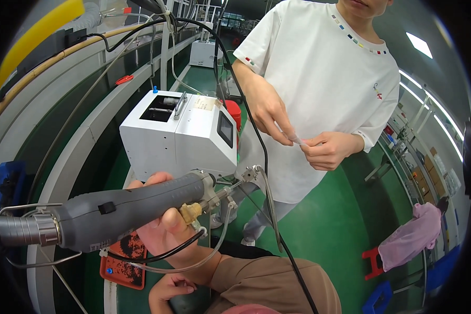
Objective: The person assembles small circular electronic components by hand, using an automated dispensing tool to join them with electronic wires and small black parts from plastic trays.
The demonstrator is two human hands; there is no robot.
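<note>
Holding grey tool (128, 210), white machine (186, 144) behind, cable (266, 156) before co-worker (324, 89)

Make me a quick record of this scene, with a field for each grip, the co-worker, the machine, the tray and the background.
Right grip: wrapped around a gray handheld tool
Left grip: loosely curled, low in the view, nothing visibly held
Co-worker: standing, pinching a small pale piece
Machine: white, boxy, with a dark screen
Tray: red, with black bits in it
Background: person in pink beside a red stool; green floor
</note>
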